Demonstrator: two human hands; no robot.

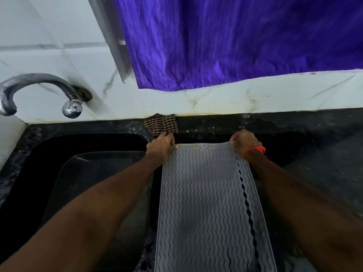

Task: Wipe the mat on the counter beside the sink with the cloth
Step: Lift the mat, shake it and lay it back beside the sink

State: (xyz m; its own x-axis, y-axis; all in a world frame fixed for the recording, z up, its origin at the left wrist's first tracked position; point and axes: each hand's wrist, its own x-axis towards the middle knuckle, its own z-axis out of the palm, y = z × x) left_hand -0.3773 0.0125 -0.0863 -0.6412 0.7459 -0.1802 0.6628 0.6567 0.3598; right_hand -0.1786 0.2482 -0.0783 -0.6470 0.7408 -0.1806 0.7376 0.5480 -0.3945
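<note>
A grey ribbed mat (pixel 208 203) with a wavy pattern lies lengthwise on the black counter (pixel 306 146), right of the sink (pixel 59 163). My left hand (pixel 161 149) grips the mat's far left corner. My right hand (pixel 245 143), an orange band on its wrist, pinches the far right corner. A brown striped cloth (pixel 161 124) lies crumpled against the wall just beyond my left hand, touching its knuckles; whether that hand also holds it is unclear.
A chrome tap (pixel 39 89) curves out from the white marble wall over the sink at the left. A purple curtain (pixel 235 40) hangs above the counter's back edge. The counter stretches on to the right of the mat.
</note>
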